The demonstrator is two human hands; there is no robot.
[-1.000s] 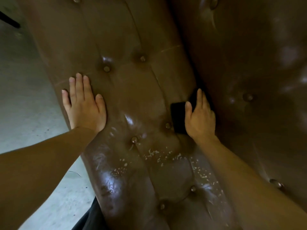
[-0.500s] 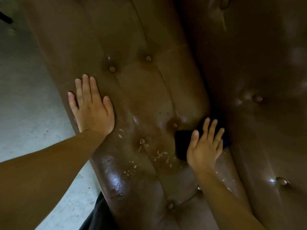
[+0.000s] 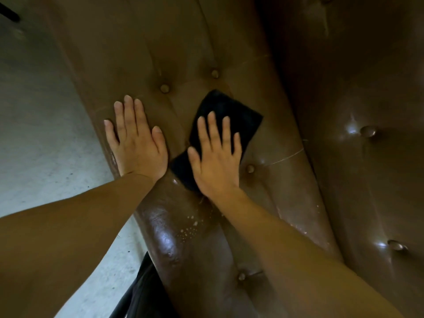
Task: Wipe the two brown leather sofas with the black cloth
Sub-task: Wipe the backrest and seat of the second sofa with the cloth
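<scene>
Head view: your right hand [image 3: 215, 159] lies flat, fingers straight and slightly spread, pressing the folded black rectangular cloth [image 3: 238, 113] onto the tufted seat of the brown leather sofa [image 3: 183, 42]. Nothing curls round the cloth, so it is pinned, not clasped. Your left hand [image 3: 137, 143] is likewise flat and holds nothing, palm braced on the seat's front roll, its thumb just beside the cloth's near corner. The likely trouble from here: with only pressure keeping it, the cloth could slide out from under your palm or bunch on a round leather button [image 3: 164, 88], and a stroke toward the left would run into your bracing hand. The scattered white flecks [image 3: 190, 228] on the glossy patch nearer you lie outside the cloth and could be missed. That shine suggests slick leather, where a braced palm may skid toward the pale grey floor [image 3: 46, 134]. The cloth looks thin, soft and matte, lying diagonally on the seat, part of it hidden under your hand
</scene>
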